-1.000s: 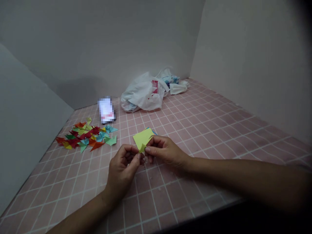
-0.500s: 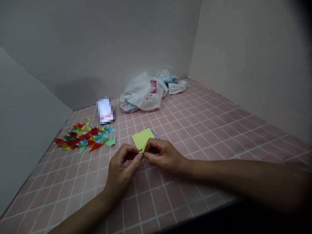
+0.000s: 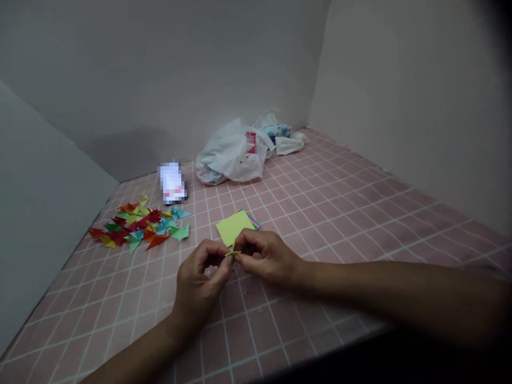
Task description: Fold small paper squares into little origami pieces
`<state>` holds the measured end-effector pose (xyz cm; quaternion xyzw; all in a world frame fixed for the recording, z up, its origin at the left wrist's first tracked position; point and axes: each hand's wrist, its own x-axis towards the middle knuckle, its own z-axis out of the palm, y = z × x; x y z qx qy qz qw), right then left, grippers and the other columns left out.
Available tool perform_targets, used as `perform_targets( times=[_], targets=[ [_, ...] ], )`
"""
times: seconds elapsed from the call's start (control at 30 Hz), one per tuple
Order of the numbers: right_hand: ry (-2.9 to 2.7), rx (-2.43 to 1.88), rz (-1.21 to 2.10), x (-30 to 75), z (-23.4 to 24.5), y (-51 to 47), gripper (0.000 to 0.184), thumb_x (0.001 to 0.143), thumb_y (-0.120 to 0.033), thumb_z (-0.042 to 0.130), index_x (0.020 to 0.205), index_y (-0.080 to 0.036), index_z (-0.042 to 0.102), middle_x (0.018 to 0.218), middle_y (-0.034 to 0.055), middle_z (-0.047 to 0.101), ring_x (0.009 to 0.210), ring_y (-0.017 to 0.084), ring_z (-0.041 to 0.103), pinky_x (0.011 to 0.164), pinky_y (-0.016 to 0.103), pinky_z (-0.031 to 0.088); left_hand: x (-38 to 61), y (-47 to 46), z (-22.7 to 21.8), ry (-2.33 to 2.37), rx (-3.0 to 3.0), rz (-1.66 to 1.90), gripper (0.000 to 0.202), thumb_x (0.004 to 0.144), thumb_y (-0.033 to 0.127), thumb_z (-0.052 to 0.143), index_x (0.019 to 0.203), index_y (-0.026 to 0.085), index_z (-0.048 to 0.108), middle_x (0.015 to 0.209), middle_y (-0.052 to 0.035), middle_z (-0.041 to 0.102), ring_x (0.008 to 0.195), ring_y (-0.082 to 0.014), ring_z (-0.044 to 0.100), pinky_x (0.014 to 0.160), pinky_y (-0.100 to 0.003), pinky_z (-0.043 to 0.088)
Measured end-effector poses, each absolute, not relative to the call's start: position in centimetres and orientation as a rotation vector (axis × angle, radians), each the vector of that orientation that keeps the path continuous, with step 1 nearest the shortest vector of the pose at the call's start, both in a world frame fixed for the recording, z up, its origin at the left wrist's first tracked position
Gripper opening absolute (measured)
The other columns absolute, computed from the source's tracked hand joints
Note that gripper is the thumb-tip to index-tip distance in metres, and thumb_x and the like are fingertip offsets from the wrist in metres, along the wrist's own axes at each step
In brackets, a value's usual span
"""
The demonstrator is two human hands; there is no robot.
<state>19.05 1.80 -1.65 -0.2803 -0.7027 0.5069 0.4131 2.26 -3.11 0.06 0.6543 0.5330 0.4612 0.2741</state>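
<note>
A small folded piece of yellow paper [image 3: 233, 253] is pinched between both sets of fingertips, with a narrow point sticking up. My left hand [image 3: 202, 274] closes on its left side with thumb and forefinger. From the right, my right hand [image 3: 270, 256] pinches it too, its fingers hiding part of the folds. Just behind the hands lies a stack of square paper sheets [image 3: 236, 226], yellow on top, with blue and pink edges showing at its right side.
Many-coloured folded paper birds [image 3: 140, 224] lie heaped at the left. Behind them a lit phone [image 3: 172, 181], its screen blurred out, leans upright. White plastic bags [image 3: 236, 152] sit against the back wall on the pink checked surface [image 3: 340, 213]. Walls enclose the left, back and right.
The folded yellow paper has turned slightly in the fingers, and more of its flat lower part and upright point shows. Both hands stay in nearly the same place.
</note>
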Motion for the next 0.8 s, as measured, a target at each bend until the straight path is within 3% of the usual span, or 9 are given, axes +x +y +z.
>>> perform_targets(
  times=[0.17, 0.27, 0.4, 0.57, 0.8],
  targets=[
    [-1.585, -0.614, 1.586, 19.40, -1.01, 1.99, 0.015, 0.089, -0.029, 0.057, 0.080, -0.018, 0.056, 0.067, -0.0025, 0.055, 0.058, 0.010, 0.053, 0.056, 0.024, 0.044, 1.81, -2.72, 0.13, 1.288, 1.452, 1.264, 0.006, 0.082, 0.018, 0.070, 0.084, 0.020, 0.064, 0.078, 0.0016, 0.066, 0.070, -0.0120, 0.063, 0.067, -0.023, 0.051],
    [-1.474, -0.624, 1.667, 19.44, -0.87, 2.19, 0.012, 0.088, -0.030, 0.059, 0.086, -0.019, 0.054, 0.071, -0.0033, 0.055, 0.056, 0.009, 0.052, 0.053, 0.023, 0.045, 1.74, -2.50, 0.04, 1.135, 1.250, 1.306, 0.011, 0.083, 0.015, 0.070, 0.087, 0.022, 0.062, 0.079, 0.0042, 0.063, 0.067, -0.0093, 0.061, 0.064, -0.020, 0.051],
    [-1.482, -0.633, 1.755, 19.29, -0.88, 2.21, 0.014, 0.086, -0.029, 0.061, 0.081, -0.018, 0.055, 0.069, -0.0023, 0.058, 0.057, 0.009, 0.053, 0.056, 0.023, 0.044, 1.82, -2.44, -0.12, 1.071, 1.214, 1.294, 0.012, 0.083, 0.015, 0.070, 0.086, 0.022, 0.061, 0.081, 0.0035, 0.063, 0.069, -0.0102, 0.061, 0.067, -0.022, 0.051],
    [-1.583, -0.650, 1.606, 19.34, -0.92, 2.02, 0.014, 0.086, -0.026, 0.061, 0.076, -0.018, 0.055, 0.066, -0.0030, 0.056, 0.057, 0.009, 0.053, 0.056, 0.023, 0.042, 1.73, -2.55, 0.04, 1.225, 1.394, 1.200, 0.002, 0.085, 0.019, 0.068, 0.086, 0.019, 0.066, 0.077, 0.0015, 0.064, 0.070, -0.0116, 0.062, 0.067, -0.022, 0.051],
    [-1.769, -0.605, 1.369, 19.44, -1.05, 2.11, 0.009, 0.085, -0.016, 0.062, 0.077, -0.017, 0.058, 0.070, -0.0018, 0.061, 0.061, 0.010, 0.052, 0.059, 0.023, 0.042, 1.87, -2.62, 0.13, 1.278, 1.340, 1.173, 0.006, 0.085, 0.024, 0.068, 0.088, 0.019, 0.068, 0.075, 0.0020, 0.068, 0.070, -0.0120, 0.064, 0.067, -0.022, 0.052]
  ],
)
